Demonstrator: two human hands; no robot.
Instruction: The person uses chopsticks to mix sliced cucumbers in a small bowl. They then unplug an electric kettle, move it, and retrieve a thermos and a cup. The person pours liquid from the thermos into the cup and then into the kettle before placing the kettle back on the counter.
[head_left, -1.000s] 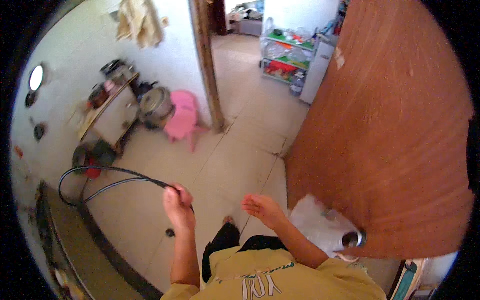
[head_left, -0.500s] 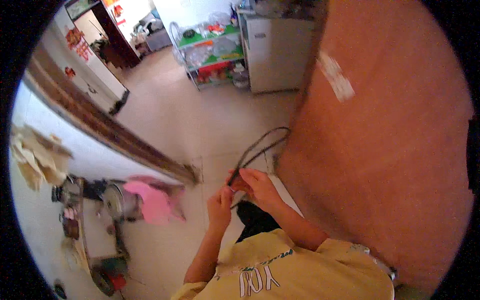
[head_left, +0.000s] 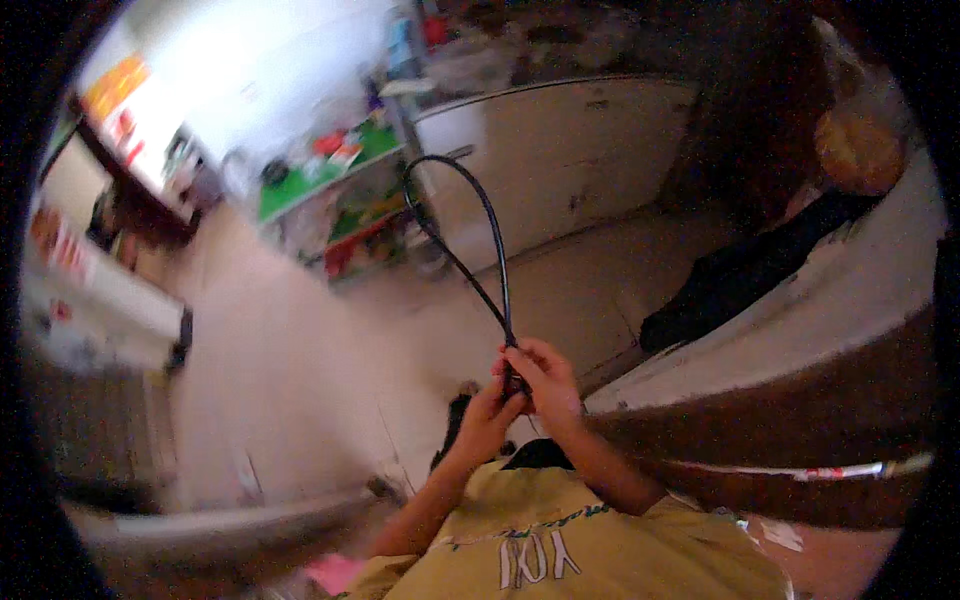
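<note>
A black cable (head_left: 502,262), bent into a long narrow loop, rises away from my two hands in front of my chest. My left hand (head_left: 487,418) is closed around its lower end. Close against it, my right hand (head_left: 550,388) pinches the same cable just above, thumb and fingers pressed together. The fingers of both hands meet and hide the cable's ends. The top of the loop overlaps the shelf and the white cabinet from this viewpoint, apart from both.
A white cabinet (head_left: 560,170) stands ahead, beside a shelf rack (head_left: 300,195) with green tops and assorted goods. On the right, a long dark item (head_left: 740,275) lies along a pale ledge, near a round orange-brown thing (head_left: 858,150). Tiled floor (head_left: 270,370) stretches to the left.
My view has turned and moved forward past the reddish-brown panel, into the space with the cabinet. The cable loop now points more upward, and both hands still hold it.
</note>
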